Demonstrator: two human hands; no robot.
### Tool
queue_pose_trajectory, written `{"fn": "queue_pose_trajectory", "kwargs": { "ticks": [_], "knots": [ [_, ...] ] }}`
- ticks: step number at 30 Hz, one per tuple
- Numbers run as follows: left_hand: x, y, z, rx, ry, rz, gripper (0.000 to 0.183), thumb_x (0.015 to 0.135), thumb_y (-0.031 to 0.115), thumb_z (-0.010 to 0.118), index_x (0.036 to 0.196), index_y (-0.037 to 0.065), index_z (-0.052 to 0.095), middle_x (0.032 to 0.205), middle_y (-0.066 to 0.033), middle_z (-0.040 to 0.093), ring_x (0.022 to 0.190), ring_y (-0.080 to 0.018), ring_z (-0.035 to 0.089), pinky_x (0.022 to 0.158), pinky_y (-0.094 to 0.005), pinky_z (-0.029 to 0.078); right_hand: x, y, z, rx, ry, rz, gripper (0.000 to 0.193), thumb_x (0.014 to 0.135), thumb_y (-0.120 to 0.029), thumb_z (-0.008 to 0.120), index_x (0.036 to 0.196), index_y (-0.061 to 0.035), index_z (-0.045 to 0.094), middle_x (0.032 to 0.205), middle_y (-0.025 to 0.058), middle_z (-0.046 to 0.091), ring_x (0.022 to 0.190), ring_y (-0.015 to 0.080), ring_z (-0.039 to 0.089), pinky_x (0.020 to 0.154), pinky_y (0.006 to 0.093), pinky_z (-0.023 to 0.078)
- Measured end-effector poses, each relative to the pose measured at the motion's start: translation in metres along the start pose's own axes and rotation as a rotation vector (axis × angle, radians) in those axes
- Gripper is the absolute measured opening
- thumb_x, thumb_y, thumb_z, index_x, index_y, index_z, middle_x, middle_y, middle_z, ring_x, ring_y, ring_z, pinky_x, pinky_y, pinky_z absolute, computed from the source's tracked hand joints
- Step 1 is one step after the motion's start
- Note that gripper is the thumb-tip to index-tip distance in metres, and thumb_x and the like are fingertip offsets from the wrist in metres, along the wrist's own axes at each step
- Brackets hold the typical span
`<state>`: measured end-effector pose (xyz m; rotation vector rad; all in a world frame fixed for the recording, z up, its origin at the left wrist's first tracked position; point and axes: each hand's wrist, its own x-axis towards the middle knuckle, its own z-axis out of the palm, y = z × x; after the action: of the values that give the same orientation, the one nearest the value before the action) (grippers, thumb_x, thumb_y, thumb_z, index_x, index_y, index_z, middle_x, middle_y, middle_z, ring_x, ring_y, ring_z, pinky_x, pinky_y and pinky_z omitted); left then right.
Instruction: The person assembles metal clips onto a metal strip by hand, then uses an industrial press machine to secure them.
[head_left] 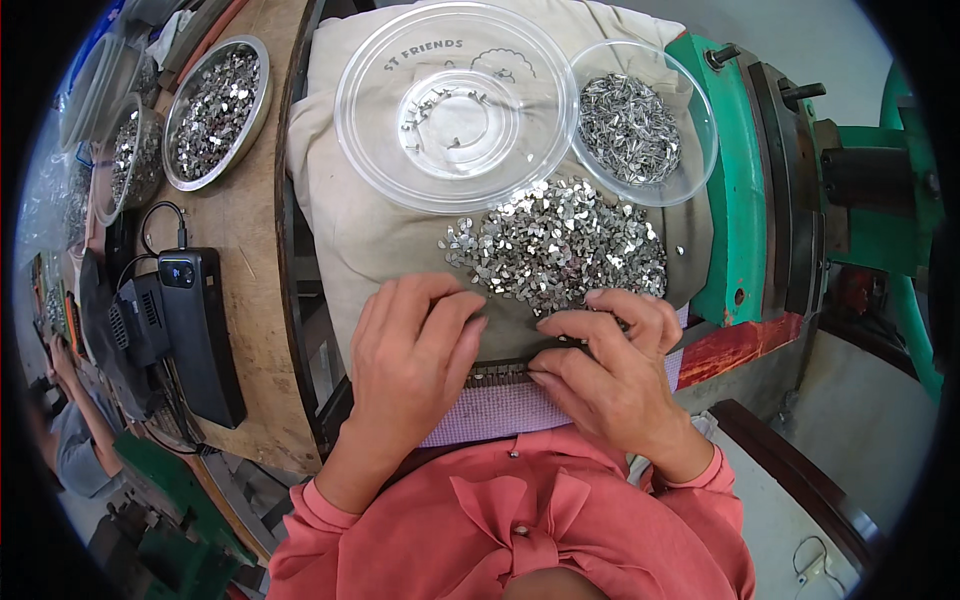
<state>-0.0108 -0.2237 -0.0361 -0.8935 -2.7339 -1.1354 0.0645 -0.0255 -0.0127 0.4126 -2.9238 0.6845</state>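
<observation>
A dark, narrow slotted strip (pixel 499 375) lies before me on a purple checked cloth, with small metal pieces standing in a row along it. My left hand (pixel 410 345) is at the strip's left end, fingers curled inward; whatever they may hold is hidden. At the other end my right hand (pixel 620 365) is bent, its thumb tip touching the strip and its fingers closed over something too small to make out. Just beyond both hands spreads a heap of small shiny metal discs (pixel 560 245) on beige cloth.
A clear round lid (pixel 365 150) carries a few small pins. Beside it stands a clear tub (pixel 702 150) of thin metal pins. Green machinery (pixel 730 180) borders the right. On the left bench (pixel 265 260) are a metal bowl (pixel 180 180) of discs and a black power bank (pixel 205 350).
</observation>
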Motion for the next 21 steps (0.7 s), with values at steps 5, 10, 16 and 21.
{"fn": "queue_pose_trajectory", "kwargs": {
  "ticks": [5, 10, 16, 21],
  "knots": [
    [0.01, 0.002, 0.013, 0.029, 0.036, 0.019, 0.024, 0.07, -0.001, 0.078, 0.091, 0.005, 0.067, 0.091, -0.0085, 0.062, 0.079, -0.0284, 0.059, 0.067, -0.0388, 0.047, 0.009, 0.007, 0.001, -0.039, 0.111, 0.058, 0.023, 0.065, -0.019, 0.083, 0.086, -0.0212, 0.076, 0.106, -0.0051, 0.066, 0.111, 0.0256, 0.052, 0.095, 0.0426, 0.03],
    [0.009, 0.002, 0.015, 0.043, 0.052, 0.018, 0.024, 0.07, -0.002, 0.078, 0.09, 0.005, 0.067, 0.089, -0.0081, 0.062, 0.078, -0.0279, 0.059, 0.066, -0.0382, 0.046, 0.026, 0.012, 0.019, -0.124, 0.192, -0.009, 0.016, 0.069, -0.018, 0.071, 0.085, -0.0178, 0.073, 0.106, -0.0038, 0.065, 0.113, 0.0216, 0.053, 0.098, 0.0416, 0.031],
    [0.003, -0.001, 0.008, 0.039, 0.037, -0.004, 0.023, 0.071, -0.004, 0.076, 0.09, 0.004, 0.067, 0.089, -0.0094, 0.061, 0.078, -0.0286, 0.059, 0.066, -0.0379, 0.047, 0.039, 0.011, 0.025, -0.221, 0.196, -0.09, 0.019, 0.064, -0.02, 0.08, 0.082, -0.0201, 0.074, 0.105, -0.0064, 0.065, 0.113, 0.0227, 0.052, 0.096, 0.0419, 0.031],
    [0.001, 0.001, 0.005, 0.025, 0.038, -0.029, 0.025, 0.071, -0.003, 0.076, 0.093, 0.004, 0.067, 0.092, -0.0112, 0.062, 0.081, -0.0299, 0.06, 0.068, -0.0384, 0.048, 0.042, 0.012, 0.021, -0.132, 0.151, -0.1, 0.017, 0.063, -0.02, 0.08, 0.079, -0.02, 0.073, 0.106, -0.007, 0.065, 0.113, 0.0227, 0.052, 0.096, 0.0432, 0.03]
  ]
}}
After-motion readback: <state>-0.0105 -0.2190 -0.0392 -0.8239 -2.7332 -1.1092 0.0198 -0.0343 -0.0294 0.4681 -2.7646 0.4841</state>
